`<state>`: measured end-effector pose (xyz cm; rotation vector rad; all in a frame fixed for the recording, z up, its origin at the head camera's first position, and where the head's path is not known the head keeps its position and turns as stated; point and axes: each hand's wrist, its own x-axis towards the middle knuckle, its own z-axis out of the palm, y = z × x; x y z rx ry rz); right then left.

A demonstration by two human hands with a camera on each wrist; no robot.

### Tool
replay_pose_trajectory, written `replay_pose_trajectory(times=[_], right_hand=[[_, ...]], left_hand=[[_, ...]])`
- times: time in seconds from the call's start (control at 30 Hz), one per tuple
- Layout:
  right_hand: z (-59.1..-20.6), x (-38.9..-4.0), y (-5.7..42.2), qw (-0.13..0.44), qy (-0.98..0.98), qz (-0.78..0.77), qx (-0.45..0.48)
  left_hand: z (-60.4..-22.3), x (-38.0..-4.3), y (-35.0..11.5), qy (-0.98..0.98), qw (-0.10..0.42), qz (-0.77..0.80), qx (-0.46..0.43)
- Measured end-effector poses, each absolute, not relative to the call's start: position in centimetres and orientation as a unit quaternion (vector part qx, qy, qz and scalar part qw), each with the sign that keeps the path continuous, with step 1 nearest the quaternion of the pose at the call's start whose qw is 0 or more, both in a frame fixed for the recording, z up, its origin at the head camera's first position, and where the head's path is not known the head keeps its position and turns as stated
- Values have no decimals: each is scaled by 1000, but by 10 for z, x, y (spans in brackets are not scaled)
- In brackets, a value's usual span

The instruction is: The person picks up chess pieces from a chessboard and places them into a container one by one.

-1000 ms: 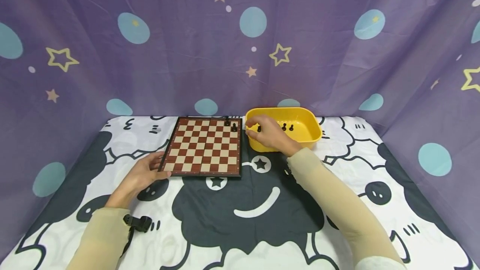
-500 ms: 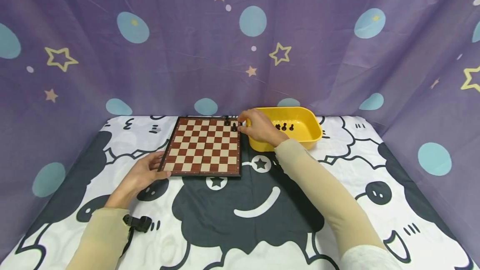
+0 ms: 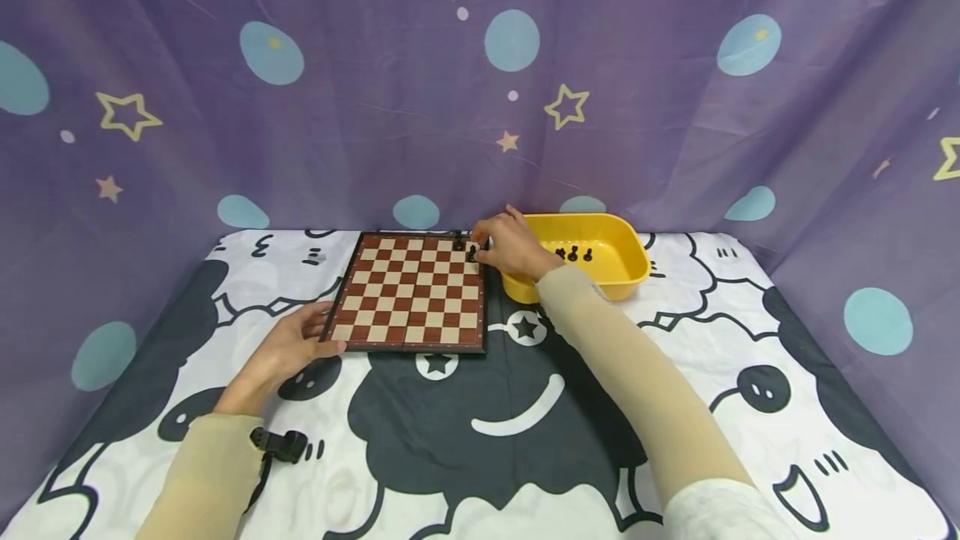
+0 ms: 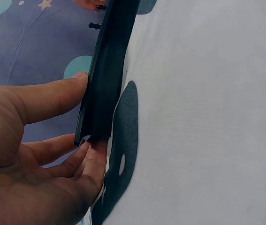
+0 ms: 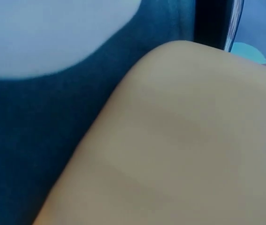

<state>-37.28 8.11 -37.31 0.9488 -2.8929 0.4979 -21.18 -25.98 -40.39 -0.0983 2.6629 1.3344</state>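
Note:
A brown-and-cream chessboard [image 3: 408, 298] lies toward the back of the cloth. My left hand [image 3: 288, 348] grips its near left corner; in the left wrist view the thumb presses the board's upper edge [image 4: 105, 70] and the other fingers curl at its side and underneath. At the far right corner, my right hand [image 3: 513, 244] pinches a small dark chess piece, mostly covered by the fingers. Two black chess pieces stand on squares there, one [image 3: 458, 242] behind and one [image 3: 472, 254] close to the fingertips. Mostly the sleeve [image 5: 179, 140] fills the right wrist view.
A yellow plastic bin [image 3: 626, 273] stands right of the board, with several black chess pieces [image 3: 573, 253] inside; my right forearm reaches past its near left side. A purple curtain [image 3: 360, 107] rises behind the patterned cloth [image 3: 517, 457].
My right hand has moved left from above the yellow bin to the board's far right corner. The left hand keeps its hold on the near left corner.

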Motion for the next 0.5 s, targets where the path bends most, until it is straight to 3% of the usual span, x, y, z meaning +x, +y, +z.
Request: replay_pose_trajectory(times=[0.5], right_hand=[[-374,-379,74,-5,-937,180,300]], left_hand=[[-406,-213,-259,891,76,447,-36]])
